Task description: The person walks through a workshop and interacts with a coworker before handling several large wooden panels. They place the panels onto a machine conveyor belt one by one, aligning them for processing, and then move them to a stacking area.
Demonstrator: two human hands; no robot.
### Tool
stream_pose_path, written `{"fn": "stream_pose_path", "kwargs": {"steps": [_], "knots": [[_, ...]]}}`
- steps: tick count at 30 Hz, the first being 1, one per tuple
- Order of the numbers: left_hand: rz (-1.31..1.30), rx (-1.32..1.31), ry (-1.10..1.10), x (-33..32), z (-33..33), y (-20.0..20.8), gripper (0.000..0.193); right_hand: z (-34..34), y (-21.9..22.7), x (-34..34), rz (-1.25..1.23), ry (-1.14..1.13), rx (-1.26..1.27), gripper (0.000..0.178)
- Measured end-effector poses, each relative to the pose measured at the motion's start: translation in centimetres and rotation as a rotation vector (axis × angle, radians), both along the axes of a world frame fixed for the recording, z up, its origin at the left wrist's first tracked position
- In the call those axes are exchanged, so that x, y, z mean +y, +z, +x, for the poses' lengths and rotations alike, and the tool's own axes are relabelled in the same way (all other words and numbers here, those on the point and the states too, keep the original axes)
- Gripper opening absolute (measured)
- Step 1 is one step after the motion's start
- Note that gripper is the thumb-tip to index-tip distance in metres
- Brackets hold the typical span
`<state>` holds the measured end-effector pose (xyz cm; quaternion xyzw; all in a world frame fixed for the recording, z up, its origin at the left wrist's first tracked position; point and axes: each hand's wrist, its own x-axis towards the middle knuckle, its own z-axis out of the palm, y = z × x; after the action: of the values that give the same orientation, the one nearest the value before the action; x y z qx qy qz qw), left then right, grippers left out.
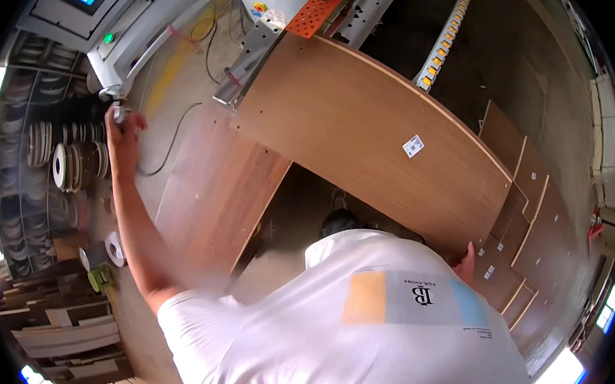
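My left arm reaches out to the left, away from the boards. My left hand (123,137) is closed around a metal fitting (118,112) below the control panel. On the other side, my right hand (465,265) has its fingers at the near right edge of a long brown wood panel (345,111); part of this hand is hidden behind my shirt. The panel bears a small white label (413,146) and a few drilled holes, and its far end meets an orange perforated plate (318,11). A redder brown board (213,170) lies at its left.
Several labelled boards (530,208) are stacked at the right. A toothed yellow-and-grey strip (446,36) runs beyond the panel. Edging rolls (70,166) fill a rack at the left, above piled offcuts (68,337). A dark cable (172,144) lies on the floor.
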<state>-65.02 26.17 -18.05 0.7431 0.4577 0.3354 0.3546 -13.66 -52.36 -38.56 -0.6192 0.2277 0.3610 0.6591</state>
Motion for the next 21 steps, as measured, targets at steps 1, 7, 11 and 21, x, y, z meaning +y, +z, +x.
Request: {"fn": "stream_pose_path", "kwargs": {"steps": [1,7,11,21], "knots": [[-0.066,0.330,0.054,-1.4,-1.2,0.7,0.026,0.4,-0.1,0.3,0.003,-0.074,0.088,0.047],[-0.097,1.269,0.002,-9.0,-8.3,1.9,0.057,0.3,0.8,2.4,-0.045,-0.085,0.009,0.042],[-0.246,1.208,0.045,-12.0,-10.4,0.7,0.062,0.7,1.1,2.1,-0.174,0.009,-0.098,0.042],[-0.196,0.975,0.033,-13.0,2.1,-11.0,0.064,1.9,-2.3,-0.3,-0.403,0.044,-0.168,0.038]]}}
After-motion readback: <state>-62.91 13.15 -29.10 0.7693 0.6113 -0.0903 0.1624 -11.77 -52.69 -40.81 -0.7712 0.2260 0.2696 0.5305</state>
